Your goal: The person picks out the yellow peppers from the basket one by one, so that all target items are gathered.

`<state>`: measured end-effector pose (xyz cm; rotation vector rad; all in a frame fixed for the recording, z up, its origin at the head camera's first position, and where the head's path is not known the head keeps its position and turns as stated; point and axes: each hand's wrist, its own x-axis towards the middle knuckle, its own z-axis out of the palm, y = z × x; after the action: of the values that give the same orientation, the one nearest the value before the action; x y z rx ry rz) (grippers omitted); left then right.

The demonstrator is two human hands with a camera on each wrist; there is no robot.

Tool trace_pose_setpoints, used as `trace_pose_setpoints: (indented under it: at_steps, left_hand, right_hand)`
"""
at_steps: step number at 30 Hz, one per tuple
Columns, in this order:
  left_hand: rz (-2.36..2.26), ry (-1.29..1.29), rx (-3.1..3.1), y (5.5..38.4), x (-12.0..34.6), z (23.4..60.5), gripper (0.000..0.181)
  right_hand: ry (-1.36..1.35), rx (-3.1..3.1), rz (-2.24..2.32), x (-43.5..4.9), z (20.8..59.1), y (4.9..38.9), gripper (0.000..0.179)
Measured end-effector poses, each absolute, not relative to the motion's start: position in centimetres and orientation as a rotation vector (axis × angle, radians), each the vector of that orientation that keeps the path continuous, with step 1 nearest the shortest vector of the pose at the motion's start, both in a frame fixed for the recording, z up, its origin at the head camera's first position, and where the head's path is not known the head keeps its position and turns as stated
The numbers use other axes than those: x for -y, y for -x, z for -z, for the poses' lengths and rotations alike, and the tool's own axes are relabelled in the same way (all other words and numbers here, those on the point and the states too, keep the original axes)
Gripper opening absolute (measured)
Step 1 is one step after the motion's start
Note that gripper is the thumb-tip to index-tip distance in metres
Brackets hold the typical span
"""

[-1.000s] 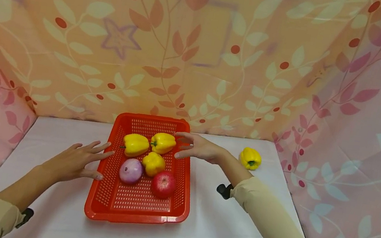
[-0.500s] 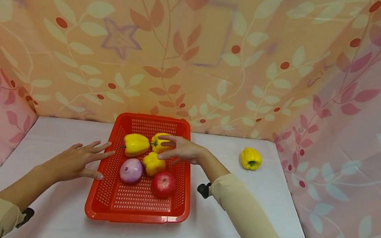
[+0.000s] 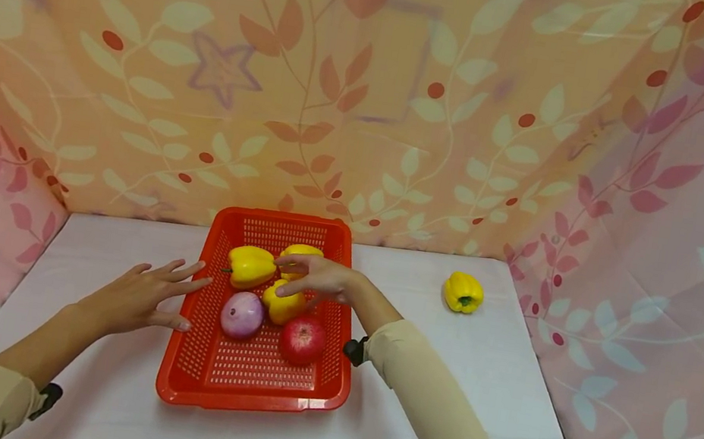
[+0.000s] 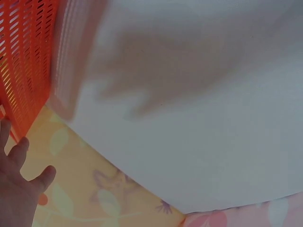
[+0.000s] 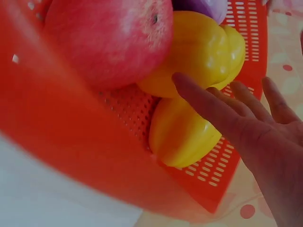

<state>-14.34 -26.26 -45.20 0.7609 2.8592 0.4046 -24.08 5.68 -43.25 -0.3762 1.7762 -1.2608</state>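
— What do we see of the right hand?

— We see it over the red basket, fingers spread and relaxed, grasping nothing. It hovers above the far yellow pepper and the middle yellow pepper; from the right wrist view its fingers lie just beside those two, though we cannot tell whether they touch.

— And the left hand?

— We find it flat on the white table, fingers straight and released, fingertips at the basket's left wall.

— What else lies in the basket?

— We count a third yellow pepper at the left, a purple onion and a red apple nearer us, the apple touching the middle pepper.

— Anything outside it?

— We note one loose yellow pepper on the table, well apart to the right.
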Motion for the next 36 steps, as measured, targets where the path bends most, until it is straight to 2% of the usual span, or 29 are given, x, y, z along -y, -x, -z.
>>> trace_pose_setpoints:
  at_steps: [8, 20, 31, 36]
  left_hand:
    - [-0.408, -0.761, -2.857, 14.2, 26.2, 45.1, 0.077]
    - [-0.426, -0.763, -2.858, 14.2, 26.2, 45.0, 0.077]
    - [-0.42, -0.739, -2.843, 14.2, 26.1, 45.0, 0.077]
    - [-0.415, -0.755, -2.85, 14.1, 26.1, 44.9, 0.077]
  right_hand:
    - [0.369, -1.83, 1.167, -5.5, 44.1, 24.3, 0.072]
    - [0.386, -1.944, 0.993, -4.8, 44.8, 24.6, 0.057]
    - [0.317, -1.933, 0.989, -4.4, 45.4, 24.7, 0.065]
    - [0.34, -1.945, 0.944, -4.2, 45.5, 24.8, 0.062]
